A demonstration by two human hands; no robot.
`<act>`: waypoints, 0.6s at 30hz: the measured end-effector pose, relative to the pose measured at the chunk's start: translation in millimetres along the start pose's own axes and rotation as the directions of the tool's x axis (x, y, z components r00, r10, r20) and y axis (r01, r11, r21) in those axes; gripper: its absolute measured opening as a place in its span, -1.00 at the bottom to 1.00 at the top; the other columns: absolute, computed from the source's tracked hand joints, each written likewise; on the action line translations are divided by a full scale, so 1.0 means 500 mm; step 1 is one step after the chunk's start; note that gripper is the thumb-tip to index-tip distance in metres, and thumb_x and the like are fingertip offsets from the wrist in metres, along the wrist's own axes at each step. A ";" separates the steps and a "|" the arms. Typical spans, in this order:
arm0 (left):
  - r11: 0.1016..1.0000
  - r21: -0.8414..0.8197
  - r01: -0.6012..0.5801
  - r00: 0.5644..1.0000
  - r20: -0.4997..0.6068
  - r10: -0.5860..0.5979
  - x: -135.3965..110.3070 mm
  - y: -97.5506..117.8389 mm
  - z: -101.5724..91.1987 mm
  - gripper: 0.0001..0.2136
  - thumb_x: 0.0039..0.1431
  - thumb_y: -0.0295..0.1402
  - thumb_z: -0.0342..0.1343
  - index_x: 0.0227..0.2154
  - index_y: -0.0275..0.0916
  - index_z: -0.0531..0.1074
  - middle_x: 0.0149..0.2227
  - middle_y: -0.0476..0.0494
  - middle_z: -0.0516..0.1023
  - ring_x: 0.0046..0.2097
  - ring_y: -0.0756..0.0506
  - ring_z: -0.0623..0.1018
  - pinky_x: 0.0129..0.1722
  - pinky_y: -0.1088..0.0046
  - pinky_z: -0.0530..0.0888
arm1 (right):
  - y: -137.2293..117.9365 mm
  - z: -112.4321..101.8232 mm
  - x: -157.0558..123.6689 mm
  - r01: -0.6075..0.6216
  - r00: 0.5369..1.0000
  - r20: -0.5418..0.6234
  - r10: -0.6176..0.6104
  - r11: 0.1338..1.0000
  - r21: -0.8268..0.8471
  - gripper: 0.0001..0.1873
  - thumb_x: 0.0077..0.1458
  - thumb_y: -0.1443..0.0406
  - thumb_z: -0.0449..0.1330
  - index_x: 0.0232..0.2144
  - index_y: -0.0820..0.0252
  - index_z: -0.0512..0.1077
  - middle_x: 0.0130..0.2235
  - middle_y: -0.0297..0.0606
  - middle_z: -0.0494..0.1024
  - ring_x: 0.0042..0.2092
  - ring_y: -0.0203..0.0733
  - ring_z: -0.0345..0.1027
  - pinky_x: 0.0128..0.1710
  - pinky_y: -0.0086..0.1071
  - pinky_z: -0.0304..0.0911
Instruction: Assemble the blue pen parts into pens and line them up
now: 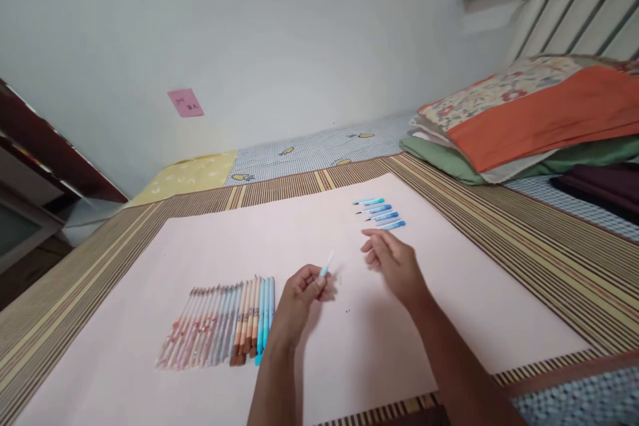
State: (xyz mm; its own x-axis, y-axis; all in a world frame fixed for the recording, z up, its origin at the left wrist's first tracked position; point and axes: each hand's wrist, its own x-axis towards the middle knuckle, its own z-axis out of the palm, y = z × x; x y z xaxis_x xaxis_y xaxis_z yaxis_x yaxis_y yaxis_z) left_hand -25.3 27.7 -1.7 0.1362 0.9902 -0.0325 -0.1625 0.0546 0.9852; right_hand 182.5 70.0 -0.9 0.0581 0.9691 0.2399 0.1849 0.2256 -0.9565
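My left hand (310,285) is closed on a light blue pen part (324,270) with a pale, thin tip pointing up; its lower end is hidden by the fingers. My right hand (392,259) hovers over the sheet, index finger stretched out to the left and the other fingers loosely bent, with nothing visible in it. Just beyond it lies a column of short blue-and-white pen pieces (382,215) with dark tips. Left of my left hand is a neat row of pens (214,326), running from pink through grey and orange-brown to light blue.
A large pale pink sheet (349,373) covers much of the striped mat (439,213). Folded cloths (539,120) are stacked at the right, below a radiator (574,20). A pink note (186,102) is on the wall. Tiny dark specks (348,311) lie on the sheet.
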 end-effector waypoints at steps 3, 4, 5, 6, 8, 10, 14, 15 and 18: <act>0.995 -0.096 -0.020 0.999 -0.050 0.015 0.002 0.001 -0.012 -0.75 0.13 -0.20 0.27 -0.25 -0.29 0.51 -0.41 -0.08 0.53 -0.42 0.02 0.41 -0.36 0.49 0.33 | 0.014 -0.050 0.020 -0.018 0.994 -0.109 -0.003 0.982 -0.190 -0.70 0.19 0.17 0.08 -0.19 0.18 0.53 -0.28 -0.17 0.59 -0.27 -0.10 0.46 -0.24 -0.27 0.31; 0.993 -0.117 -0.018 0.998 -0.055 0.012 0.002 0.002 -0.014 -0.74 0.14 -0.20 0.27 -0.24 -0.29 0.51 -0.40 -0.08 0.52 -0.42 0.02 0.40 -0.35 0.49 0.33 | 0.019 -0.061 0.022 -0.008 0.993 -0.113 -0.023 0.964 -0.267 -0.73 0.16 0.20 0.09 -0.23 0.17 0.53 -0.26 -0.16 0.60 -0.23 -0.07 0.47 -0.19 -0.25 0.30; 0.991 -0.131 -0.016 0.999 -0.053 0.009 0.002 0.003 -0.014 -0.74 0.15 -0.20 0.26 -0.22 -0.29 0.50 -0.39 -0.08 0.52 -0.41 0.02 0.41 -0.33 0.48 0.34 | 0.024 -0.068 0.023 -0.008 0.993 -0.114 -0.034 0.939 -0.344 -0.75 0.15 0.22 0.09 -0.26 0.16 0.53 -0.24 -0.16 0.61 -0.19 -0.05 0.47 -0.16 -0.25 0.28; 0.990 -0.141 -0.013 0.999 -0.047 0.007 0.002 0.004 -0.013 -0.75 0.16 -0.20 0.25 -0.22 -0.29 0.49 -0.39 -0.09 0.52 -0.40 0.00 0.42 -0.31 0.47 0.35 | 0.028 -0.071 0.022 -0.026 0.993 -0.117 -0.026 0.907 -0.420 -0.78 0.14 0.22 0.09 -0.28 0.15 0.52 -0.22 -0.17 0.61 -0.18 -0.05 0.46 -0.16 -0.25 0.27; 0.987 -0.158 -0.010 0.999 -0.031 0.005 0.001 0.005 -0.007 -0.78 0.19 -0.22 0.21 -0.23 -0.27 0.47 -0.38 -0.10 0.52 -0.36 -0.02 0.44 -0.26 0.44 0.36 | 0.034 -0.069 0.019 -0.118 0.991 -0.124 0.058 0.820 -0.560 -0.80 0.15 0.20 0.11 -0.30 0.14 0.49 -0.24 -0.19 0.60 -0.21 -0.06 0.46 -0.22 -0.27 0.24; 0.984 -0.177 -0.007 1.000 -0.022 0.003 0.001 0.005 0.001 -0.84 0.21 -0.26 0.17 -0.26 -0.26 0.45 -0.38 -0.09 0.51 -0.35 -0.02 0.43 -0.24 0.43 0.36 | 0.040 -0.058 0.017 -0.208 0.978 -0.113 0.178 0.728 -0.653 -0.78 0.14 0.16 0.16 -0.26 0.16 0.46 -0.27 -0.19 0.58 -0.25 -0.07 0.45 -0.28 -0.30 0.20; 0.984 -0.180 -0.009 1.000 -0.027 0.004 0.005 -0.005 0.011 -0.92 0.21 -0.35 0.09 -0.31 -0.24 0.42 -0.47 0.00 0.42 -0.42 0.01 0.35 -0.32 0.47 0.30 | 0.049 -0.040 0.019 -0.208 0.962 -0.040 0.269 0.632 -0.747 -0.72 0.13 0.23 0.20 -0.11 0.24 0.43 -0.27 -0.16 0.57 -0.27 -0.08 0.43 -0.30 -0.32 0.16; 0.984 -0.176 -0.008 1.000 -0.030 0.002 0.005 -0.008 0.011 -0.93 0.20 -0.36 0.08 -0.32 -0.24 0.41 -0.50 0.03 0.38 -0.44 0.02 0.31 -0.35 0.48 0.28 | 0.051 -0.040 0.021 -0.199 0.963 -0.035 0.267 0.618 -0.760 -0.73 0.13 0.28 0.18 -0.10 0.25 0.43 -0.27 -0.15 0.57 -0.26 -0.09 0.43 -0.30 -0.33 0.15; 0.987 -0.161 -0.005 0.998 -0.066 -0.005 0.007 -0.015 0.009 -0.94 0.18 -0.36 0.09 -0.35 -0.23 0.38 -0.53 0.08 0.28 -0.49 0.04 0.22 -0.41 0.51 0.21 | 0.057 -0.046 0.026 -0.211 0.966 -0.064 0.252 0.617 -0.758 -0.81 0.11 0.38 0.11 -0.21 0.25 0.45 -0.28 -0.13 0.55 -0.25 -0.09 0.40 -0.32 -0.34 0.11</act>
State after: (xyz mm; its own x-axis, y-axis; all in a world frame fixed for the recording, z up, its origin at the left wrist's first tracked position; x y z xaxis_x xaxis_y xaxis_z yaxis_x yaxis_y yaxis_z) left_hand -19.0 29.9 -8.5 0.0722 0.9962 -0.0488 -0.3183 0.0694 0.9454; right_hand 211.2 86.8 -21.2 0.1652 0.9863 0.0016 0.8459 -0.1408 -0.5145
